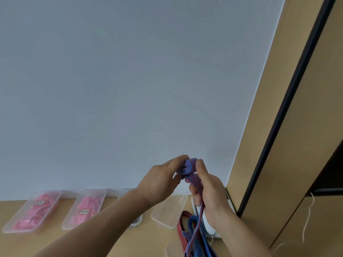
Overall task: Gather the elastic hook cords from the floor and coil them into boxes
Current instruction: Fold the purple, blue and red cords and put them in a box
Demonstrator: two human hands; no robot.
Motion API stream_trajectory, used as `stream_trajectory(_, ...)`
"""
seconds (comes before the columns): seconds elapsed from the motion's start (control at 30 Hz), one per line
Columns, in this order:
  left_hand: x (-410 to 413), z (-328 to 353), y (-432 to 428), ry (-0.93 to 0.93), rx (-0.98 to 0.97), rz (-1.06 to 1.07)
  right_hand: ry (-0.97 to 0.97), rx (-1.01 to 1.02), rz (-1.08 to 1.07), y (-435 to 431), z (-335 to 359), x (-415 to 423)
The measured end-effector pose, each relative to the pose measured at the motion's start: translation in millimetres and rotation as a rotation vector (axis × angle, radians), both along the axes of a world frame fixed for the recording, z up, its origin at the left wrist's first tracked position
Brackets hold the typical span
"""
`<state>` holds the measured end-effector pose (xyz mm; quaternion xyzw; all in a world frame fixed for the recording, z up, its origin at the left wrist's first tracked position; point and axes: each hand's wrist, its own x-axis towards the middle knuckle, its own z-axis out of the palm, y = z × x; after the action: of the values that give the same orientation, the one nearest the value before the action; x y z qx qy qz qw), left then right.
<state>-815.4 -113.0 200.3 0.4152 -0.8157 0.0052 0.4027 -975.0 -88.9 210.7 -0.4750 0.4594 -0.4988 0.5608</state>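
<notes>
A flat blue-and-red striped elastic cord is partly wound into a tight coil point(187, 166) held up in front of the wall. My left hand point(161, 179) grips the coil from the left. My right hand point(208, 190) pinches the coil with its thumb and grips the strap just below. The loose tail point(194, 232) hangs down to the floor, where blue and red-striped lengths lie in loops. No hook shows.
Two lidded clear boxes with pink contents point(36, 210) point(84, 208) stand along the wall on the wooden floor. A third box point(136, 220) is mostly hidden by my left arm. A clear lid or box point(167, 214) lies beside the cords. A wooden cabinet point(289, 145) rises at right.
</notes>
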Motion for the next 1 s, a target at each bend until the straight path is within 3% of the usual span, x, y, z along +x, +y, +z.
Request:
stream_trajectory(0.13, 2, -3, -3, -0.142, -0.144, -0.008, -0.031, 0.028, 0.014, 2, 0, 0)
stream_trajectory(0.23, 5, -6, -8, -0.115, -0.101, -0.014, -0.052, 0.009, 0.017, 2, 1, -2)
stream_trajectory(0.3, 4, -4, -6, 0.124, 0.159, -0.063, -0.070, -0.034, 0.021, 1, 1, -3)
stream_trajectory(0.4, -1, 9, -2, 0.681, 0.788, -0.169, -0.065, -0.093, 0.022, -1, 1, -2)
stream_trajectory(0.5, -3, 24, 2, 0.830, 1.109, -0.274, -0.031, -0.153, 0.020, 0, -5, 0)
stream_trajectory(0.7, -1, 23, 2, 0.883, 1.098, -0.333, 0.060, -0.198, 0.017, -1, -11, 2)
stream_trajectory(0.83, 0, 23, -4, 0.873, 0.913, -0.221, 0.153, -0.155, 0.020, -3, -16, -1)
stream_trajectory(1.0, 3, 22, -8, 0.654, 0.630, -0.106, 0.125, -0.083, 0.018, -5, -18, -1)
